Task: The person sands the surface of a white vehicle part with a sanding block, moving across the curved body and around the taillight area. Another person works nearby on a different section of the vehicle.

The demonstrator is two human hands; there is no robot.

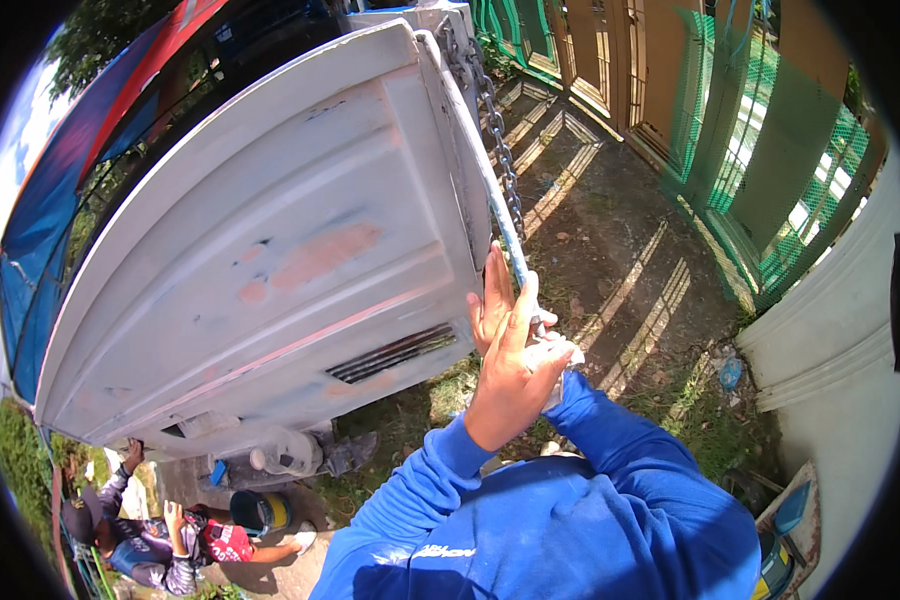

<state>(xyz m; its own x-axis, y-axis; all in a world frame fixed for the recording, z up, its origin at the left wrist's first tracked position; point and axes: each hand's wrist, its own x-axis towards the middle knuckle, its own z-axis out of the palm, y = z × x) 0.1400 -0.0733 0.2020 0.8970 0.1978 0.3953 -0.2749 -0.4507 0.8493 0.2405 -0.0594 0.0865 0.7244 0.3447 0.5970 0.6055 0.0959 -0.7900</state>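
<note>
A large whitish panel (300, 240) with ribs, pinkish smoothed patches and a slotted opening fills the left and middle. Both my hands are at its right edge, beside a pale bar (500, 215). My left hand (507, 385) overlaps the right, its thumb pointing right near a whitish, crumpled-looking bit (562, 354). Its grip seems closed, but I cannot make out what is inside. My right hand (490, 305) is partly hidden behind the left. Its visible fingers lie stretched along the panel's edge.
A chain (500, 140) hangs beside the bar. At lower left another person (160, 540) touches the panel's lower edge, near a dark bucket (260, 510) and a whitish container (288, 452). Green mesh fencing (770, 200) stands at right, a white curved panel (820, 350) below it.
</note>
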